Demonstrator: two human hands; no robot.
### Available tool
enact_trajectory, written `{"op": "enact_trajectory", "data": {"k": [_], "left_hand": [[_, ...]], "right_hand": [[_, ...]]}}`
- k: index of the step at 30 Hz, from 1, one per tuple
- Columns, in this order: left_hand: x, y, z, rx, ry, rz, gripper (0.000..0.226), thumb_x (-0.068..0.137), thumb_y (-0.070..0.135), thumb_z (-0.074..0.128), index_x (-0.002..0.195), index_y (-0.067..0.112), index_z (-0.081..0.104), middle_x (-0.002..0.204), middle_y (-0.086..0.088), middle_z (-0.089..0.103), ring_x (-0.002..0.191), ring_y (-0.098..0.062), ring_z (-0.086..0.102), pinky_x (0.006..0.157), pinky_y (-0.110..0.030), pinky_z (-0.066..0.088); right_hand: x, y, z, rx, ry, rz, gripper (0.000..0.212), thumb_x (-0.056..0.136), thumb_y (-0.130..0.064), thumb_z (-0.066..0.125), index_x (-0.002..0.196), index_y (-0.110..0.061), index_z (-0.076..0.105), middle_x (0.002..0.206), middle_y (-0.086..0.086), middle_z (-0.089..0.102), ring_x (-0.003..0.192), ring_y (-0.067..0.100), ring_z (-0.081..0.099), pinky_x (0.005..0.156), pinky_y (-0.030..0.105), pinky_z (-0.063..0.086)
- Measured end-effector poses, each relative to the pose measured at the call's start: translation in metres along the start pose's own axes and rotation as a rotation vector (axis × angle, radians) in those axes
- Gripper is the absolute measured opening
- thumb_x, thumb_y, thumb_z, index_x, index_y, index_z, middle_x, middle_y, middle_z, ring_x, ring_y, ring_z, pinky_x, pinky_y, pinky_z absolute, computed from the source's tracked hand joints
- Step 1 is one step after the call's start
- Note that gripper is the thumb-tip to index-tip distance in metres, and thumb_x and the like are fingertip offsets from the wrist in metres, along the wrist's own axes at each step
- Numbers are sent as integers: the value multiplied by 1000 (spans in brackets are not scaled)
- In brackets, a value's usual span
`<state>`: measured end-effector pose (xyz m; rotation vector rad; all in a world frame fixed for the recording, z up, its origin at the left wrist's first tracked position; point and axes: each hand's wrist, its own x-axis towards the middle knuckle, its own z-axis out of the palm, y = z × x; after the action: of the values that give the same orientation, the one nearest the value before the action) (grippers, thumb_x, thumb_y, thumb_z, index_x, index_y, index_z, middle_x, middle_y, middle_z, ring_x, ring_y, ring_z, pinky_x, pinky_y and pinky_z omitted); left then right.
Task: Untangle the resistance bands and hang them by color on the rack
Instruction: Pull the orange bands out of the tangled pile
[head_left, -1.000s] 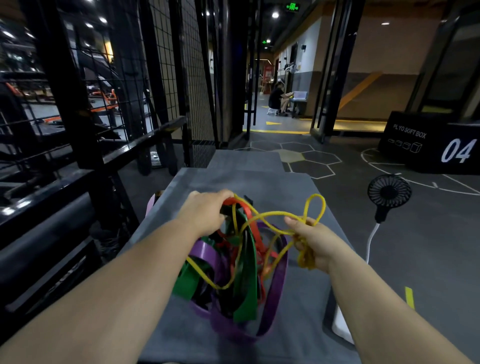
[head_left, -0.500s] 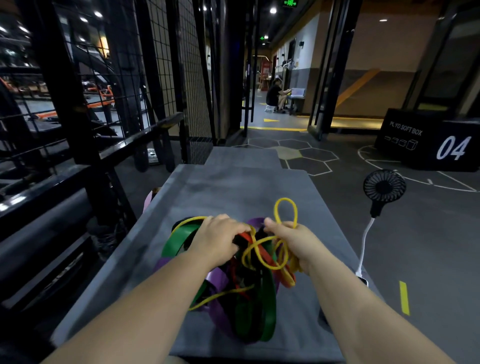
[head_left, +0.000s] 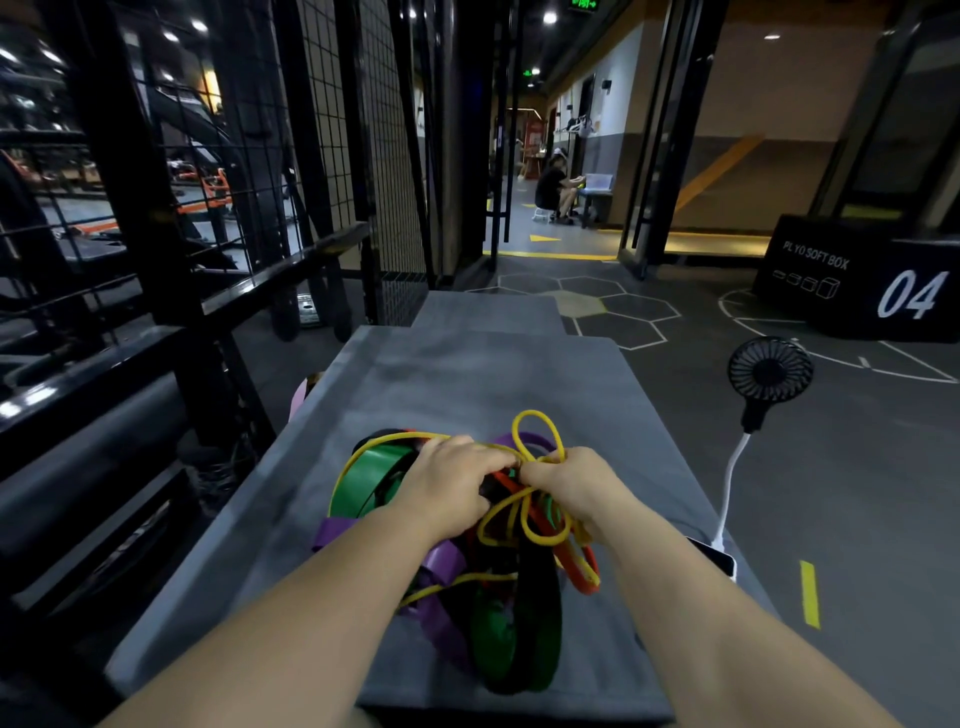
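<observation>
Head view, change: since a second ago the hands have drawn together and the tangle (head_left: 511, 629) has sunk onto the grey padded desk (head_left: 493, 374). By my judgement sorting has barely begun and nothing is hung yet.
Green band (head_left: 374, 467): wide, flat, glossy, at the heap's left.
Left hand (head_left: 452, 488): grip curled into the tangle's middle.
Yellow band (head_left: 535, 413): thin, cord-like, looped above the heap.
Right hand (head_left: 576, 488): grip pinches the yellow band.
Red band (head_left: 576, 566): narrow, flat strap.
</observation>
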<state>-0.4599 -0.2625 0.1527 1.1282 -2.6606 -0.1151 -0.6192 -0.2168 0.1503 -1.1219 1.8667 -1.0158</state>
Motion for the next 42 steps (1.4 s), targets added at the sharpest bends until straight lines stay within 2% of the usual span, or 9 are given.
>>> {"op": "enact_trajectory", "data": {"k": [12,15,19,23,29,31,33,35,42], "left_hand": [[11,-16,-10,-434,-179,-167,77,90,22,59,154,24,15,161,4,9,148,-14,3,117,-27,6],[12,-37,-10,-567,-108,-287,65,95,35,54,152,25,25,160,6,15,148,-11,9,118,-31,12],[9,-59,1,-339,-70,-345,51,95,36,56,142,20,45,151,2,40,140,-15,33,113,-29,28],[-3,-70,15,-334,11,-543,23,89,39,62,109,30,55,118,4,63,104,-19,59,88,-35,49],[-9,-65,18,-449,169,-634,74,90,29,64,147,36,18,101,6,62,91,-16,58,70,-29,43],[-5,-66,18,-356,129,-644,54,92,34,61,141,37,39,98,4,66,95,-18,59,71,-29,44],[-2,-68,16,-244,121,-666,19,94,37,55,108,27,63,97,0,68,94,-21,58,72,-30,45],[-2,-70,14,-200,155,-682,22,96,39,50,89,20,59,93,-5,66,89,-25,57,67,-32,42],[-22,-109,13,-142,72,-923,35,96,43,45,113,16,61,119,-13,52,110,-37,52,93,-40,45]], "right_hand": [[10,-10,-36,293,268,-77,17,82,-21,70,88,-6,67,70,9,61,66,24,55,63,38,47],[17,-8,-43,134,298,-83,12,81,-24,72,83,-15,65,72,6,65,67,24,60,69,42,52],[20,1,-37,-161,205,-16,16,76,-25,73,80,-23,58,76,3,66,77,26,64,76,40,52],[17,-2,-35,50,257,-78,14,79,-20,72,88,-19,61,79,5,67,71,23,62,74,40,51],[14,-3,-37,357,342,-208,8,88,-18,66,88,-21,59,73,-3,73,77,23,68,78,44,54],[9,-3,-39,379,349,-236,6,91,-18,64,89,-20,58,72,-3,72,74,20,66,74,39,53],[8,0,-42,344,364,-229,6,92,-23,64,90,-20,59,80,0,73,79,20,67,74,38,52],[8,1,-45,293,383,-199,7,91,-27,65,89,-23,59,85,0,71,82,21,67,74,38,52],[16,-1,-57,329,519,-117,14,94,-29,60,97,-15,59,72,-1,54,60,13,48,52,29,39]]}}
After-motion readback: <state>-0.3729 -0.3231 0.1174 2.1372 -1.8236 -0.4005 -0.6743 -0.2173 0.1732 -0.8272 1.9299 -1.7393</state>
